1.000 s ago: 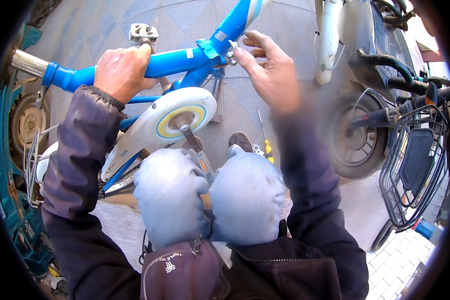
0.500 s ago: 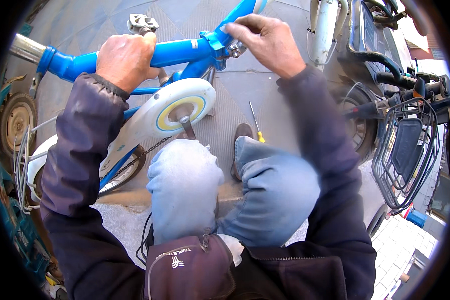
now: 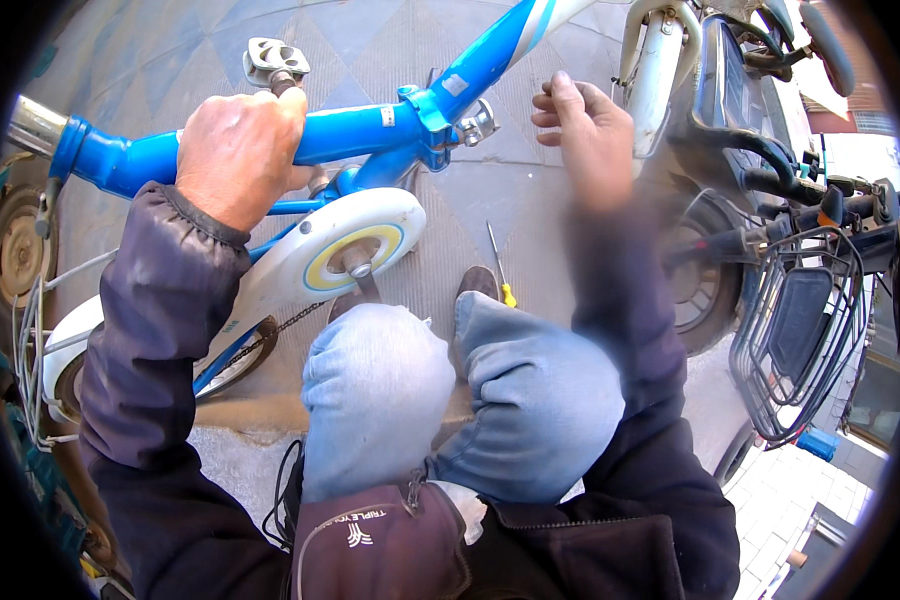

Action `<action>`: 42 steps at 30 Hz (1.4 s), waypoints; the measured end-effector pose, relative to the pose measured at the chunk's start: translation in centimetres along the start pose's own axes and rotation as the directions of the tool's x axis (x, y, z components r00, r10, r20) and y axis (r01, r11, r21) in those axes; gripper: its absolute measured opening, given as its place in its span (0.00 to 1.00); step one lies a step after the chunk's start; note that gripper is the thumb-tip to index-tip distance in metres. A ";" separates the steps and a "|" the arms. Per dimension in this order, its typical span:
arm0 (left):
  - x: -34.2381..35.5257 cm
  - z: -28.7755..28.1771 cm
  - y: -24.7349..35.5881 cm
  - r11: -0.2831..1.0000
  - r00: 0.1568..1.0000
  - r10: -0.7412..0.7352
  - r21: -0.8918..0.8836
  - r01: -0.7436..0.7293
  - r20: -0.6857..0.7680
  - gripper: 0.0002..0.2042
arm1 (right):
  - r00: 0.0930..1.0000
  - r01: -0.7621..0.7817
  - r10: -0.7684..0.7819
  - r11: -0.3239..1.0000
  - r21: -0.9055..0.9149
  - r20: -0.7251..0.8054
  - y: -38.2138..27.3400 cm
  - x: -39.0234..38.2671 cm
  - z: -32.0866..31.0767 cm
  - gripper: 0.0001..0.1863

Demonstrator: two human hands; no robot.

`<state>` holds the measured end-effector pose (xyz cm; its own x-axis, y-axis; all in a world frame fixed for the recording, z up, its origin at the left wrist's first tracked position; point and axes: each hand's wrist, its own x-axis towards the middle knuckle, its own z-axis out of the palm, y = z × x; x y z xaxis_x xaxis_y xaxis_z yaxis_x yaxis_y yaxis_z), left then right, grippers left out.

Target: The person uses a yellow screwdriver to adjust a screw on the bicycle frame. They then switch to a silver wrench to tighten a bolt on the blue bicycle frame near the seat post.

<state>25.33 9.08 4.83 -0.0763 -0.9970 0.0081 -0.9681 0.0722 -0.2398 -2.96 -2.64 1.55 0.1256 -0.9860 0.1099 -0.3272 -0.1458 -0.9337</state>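
Note:
My left hand (image 3: 238, 150) is wrapped round the blue frame tube of a bicycle (image 3: 345, 134), left of its clamp collar (image 3: 433, 120). A silvery clamp bolt (image 3: 476, 126) sticks out from the collar's right side. My right hand (image 3: 592, 130) is raised to the right of that bolt, apart from the frame. Its fingers are curled in against the thumb; whether something small sits between them cannot be made out. Below the tube are the white chain guard (image 3: 295, 245) with its yellow ring and a crank. A white pedal (image 3: 276, 62) shows beyond my left hand.
A screwdriver with a yellow handle (image 3: 509, 295) lies on the ground beside my shoe (image 3: 478, 281). At the right stands an electric bike with a black wire basket (image 3: 802, 310). A wheel (image 3: 18, 245) and a metal rack (image 3: 32, 345) are at the left.
My right hand has drawn away from the blue tube above the collar, moving right and slightly down. The left hand keeps its grip. The whole view has shifted a little.

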 end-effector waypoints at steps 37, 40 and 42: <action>0.0 -0.4 0.4 0.994 0.998 -0.050 -0.102 0.048 -0.023 0.18 | 0.389 0.792 -0.752 -0.022 -0.610 0.532 -7.5 -0.4 9.3 0.29; 0.0 -0.8 0.6 0.991 0.997 -0.077 -0.109 0.074 -0.016 0.18 | 0.572 0.635 -0.609 -0.096 -0.766 0.550 -4.1 2.8 5.7 0.27; 0.1 -0.8 0.7 0.994 0.998 -0.046 -0.102 0.042 -0.040 0.18 | 0.514 0.652 -0.687 -0.077 -0.754 0.514 -3.4 3.6 5.0 0.25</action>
<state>24.43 9.01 5.45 -0.0411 -0.9975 0.0575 -0.9898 0.0328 -0.1385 3.27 -5.26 3.45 0.7706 -0.3645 0.5228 -0.5995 -0.6929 0.4006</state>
